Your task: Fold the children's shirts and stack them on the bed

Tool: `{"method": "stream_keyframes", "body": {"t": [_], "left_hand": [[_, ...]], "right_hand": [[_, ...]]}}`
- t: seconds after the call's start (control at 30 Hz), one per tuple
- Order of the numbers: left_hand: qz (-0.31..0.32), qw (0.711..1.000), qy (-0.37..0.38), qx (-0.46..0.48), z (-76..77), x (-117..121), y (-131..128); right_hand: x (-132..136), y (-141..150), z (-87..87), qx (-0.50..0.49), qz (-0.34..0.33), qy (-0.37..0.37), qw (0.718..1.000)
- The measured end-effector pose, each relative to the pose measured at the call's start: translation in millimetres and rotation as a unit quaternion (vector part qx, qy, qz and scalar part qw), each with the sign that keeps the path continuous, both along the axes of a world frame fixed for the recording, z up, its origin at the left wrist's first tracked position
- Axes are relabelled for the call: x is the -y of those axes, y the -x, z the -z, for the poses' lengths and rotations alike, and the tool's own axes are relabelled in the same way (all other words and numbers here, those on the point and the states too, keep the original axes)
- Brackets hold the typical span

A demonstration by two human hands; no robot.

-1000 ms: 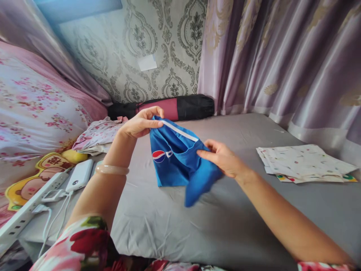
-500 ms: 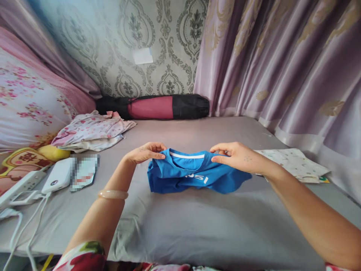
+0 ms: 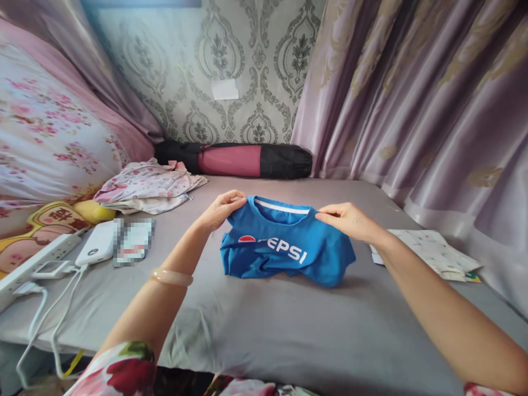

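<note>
A blue T-shirt (image 3: 284, 234) with white PEPSI lettering and a partly visible red logo hangs between my hands, neckline up and lower part bunched on the grey sheet (image 3: 264, 330). My left hand (image 3: 225, 209) pinches the shoulder at the left of the collar. On the other side, my right hand (image 3: 344, 219) pinches the opposite shoulder between thumb and fingers. A white strip runs along the inside of the back neckline. A pale bangle circles my left wrist.
Folded patterned cloths lie at right (image 3: 433, 256) and back left (image 3: 148, 187). A black and maroon roll (image 3: 231, 159) rests against the wall. At left are a power strip (image 3: 45, 261), white power bank (image 3: 98, 242), pixelated device (image 3: 132, 242), cables and a yellow cushion (image 3: 37, 231).
The shirt was turned from a sideways, crumpled hold to facing me, and my right hand shifted its grip to the shoulder. Now it is pulled wider and the lettering shows more.
</note>
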State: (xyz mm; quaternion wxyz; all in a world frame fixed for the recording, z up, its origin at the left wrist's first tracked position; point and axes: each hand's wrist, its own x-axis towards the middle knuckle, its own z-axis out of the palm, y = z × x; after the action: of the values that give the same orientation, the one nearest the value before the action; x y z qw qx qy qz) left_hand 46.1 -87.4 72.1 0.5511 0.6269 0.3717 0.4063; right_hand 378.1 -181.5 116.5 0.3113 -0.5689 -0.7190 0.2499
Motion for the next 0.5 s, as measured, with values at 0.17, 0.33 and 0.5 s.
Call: {"method": "stream_keyframes", "body": {"t": [0.17,0.33,0.5], "left_hand": [[-0.044,0.986,-0.155,-0.038,-75.5,4.8,-0.1],[-0.038,0.967,-0.248,-0.048,-163.4,29.9,11.1],[-0.079,0.913,-0.347,-0.198,-169.6,11.9,13.0]], "right_hand": [[-15.7,1.8,-32.0,-0.087,0.033,-0.060,0.994],[-21.8,6.9,-78.5,-0.158,0.085,-0.231,0.956],[-39.0,11.0,-97.1,-0.043,0.054,-0.275,0.959]]}}
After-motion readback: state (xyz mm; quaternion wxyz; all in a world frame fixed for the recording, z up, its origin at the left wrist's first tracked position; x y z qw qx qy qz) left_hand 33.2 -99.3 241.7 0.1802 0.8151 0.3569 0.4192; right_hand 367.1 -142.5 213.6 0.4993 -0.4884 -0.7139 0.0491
